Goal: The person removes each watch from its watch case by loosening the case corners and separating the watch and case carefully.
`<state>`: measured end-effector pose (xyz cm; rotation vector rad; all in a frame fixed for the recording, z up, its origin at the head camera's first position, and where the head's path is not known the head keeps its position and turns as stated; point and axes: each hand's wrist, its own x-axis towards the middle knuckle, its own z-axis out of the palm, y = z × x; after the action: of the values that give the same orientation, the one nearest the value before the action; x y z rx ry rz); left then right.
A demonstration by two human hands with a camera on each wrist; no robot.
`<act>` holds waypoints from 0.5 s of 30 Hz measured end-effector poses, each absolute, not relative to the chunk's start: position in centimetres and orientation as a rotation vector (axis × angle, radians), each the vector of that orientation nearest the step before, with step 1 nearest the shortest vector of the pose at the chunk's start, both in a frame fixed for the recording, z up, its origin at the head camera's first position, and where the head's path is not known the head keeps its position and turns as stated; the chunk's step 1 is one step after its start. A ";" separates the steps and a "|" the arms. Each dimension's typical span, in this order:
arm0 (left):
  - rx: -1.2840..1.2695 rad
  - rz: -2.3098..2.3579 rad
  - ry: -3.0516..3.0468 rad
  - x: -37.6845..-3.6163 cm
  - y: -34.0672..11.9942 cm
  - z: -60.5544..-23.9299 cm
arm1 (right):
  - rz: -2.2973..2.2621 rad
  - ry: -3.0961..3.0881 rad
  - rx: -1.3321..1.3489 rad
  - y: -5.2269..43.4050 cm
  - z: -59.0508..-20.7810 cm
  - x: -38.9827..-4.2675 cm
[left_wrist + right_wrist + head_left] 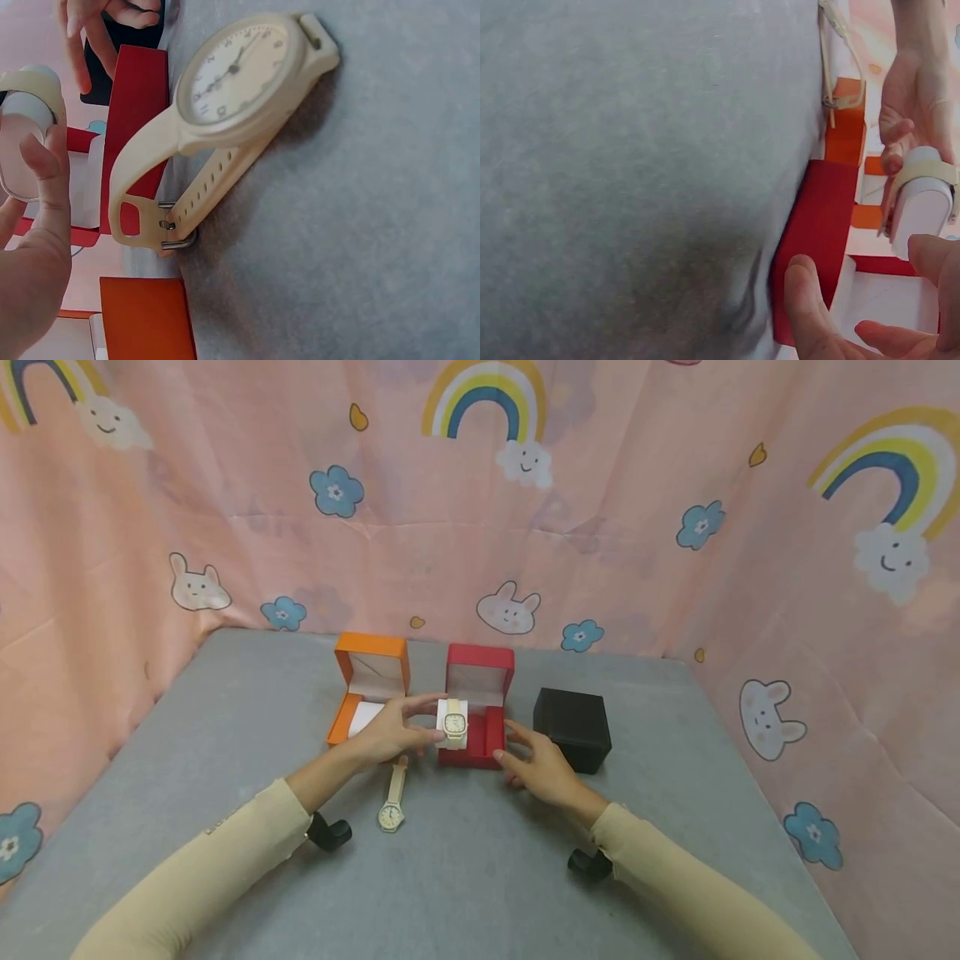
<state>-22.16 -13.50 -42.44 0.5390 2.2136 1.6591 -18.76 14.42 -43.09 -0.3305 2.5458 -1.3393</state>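
In the head view my left hand (393, 731) grips a white watch cushion (921, 214) between thumb and fingers. Wrapped round the cushion is a cream-strapped watch (454, 723) with a squarish face. It hangs over the open red watch box (495, 731), whose lid stands up behind. My right hand (546, 768) is at the box's right front corner, fingers loosely spread; its thumb (802, 289) lies against the red front wall in the right wrist view. A second cream watch (236, 71), round-faced and buckled, lies on the table below my left hand.
Left of the red box stands an open orange watch box (371, 647) with a white cushion (365, 716) inside. A closed black box (573, 722) sits just right of my right hand. The grey table (480, 877) meets a pink patterned curtain (420, 543) behind.
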 end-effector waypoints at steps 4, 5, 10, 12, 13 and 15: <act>0.549 1.656 2.216 -22.2 -13.6 -42.5 | -1.359 2.557 -0.364 14.4 -42.5 -18.6; 0.550 1.652 2.217 -22.2 -13.6 -42.5 | -1.364 2.562 -0.374 14.4 -42.4 -18.5; 0.544 1.645 2.205 -22.0 -13.4 -42.5 | -1.336 2.626 -0.460 14.2 -41.4 -18.4; 0.547 1.649 2.193 -21.9 -13.4 -42.5 | -1.320 2.646 -0.495 14.2 -41.1 -18.5; 0.550 1.652 2.185 -21.9 -13.4 -42.6 | -1.319 2.650 -0.509 14.1 -40.9 -18.5; 0.556 1.661 2.169 -21.9 -13.5 -42.6 | -1.341 2.635 -0.532 14.0 -40.7 -18.6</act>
<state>-21.93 -13.49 -42.62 0.5565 2.1688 1.6610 -18.57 13.98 -40.65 -0.5320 2.6348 -1.3409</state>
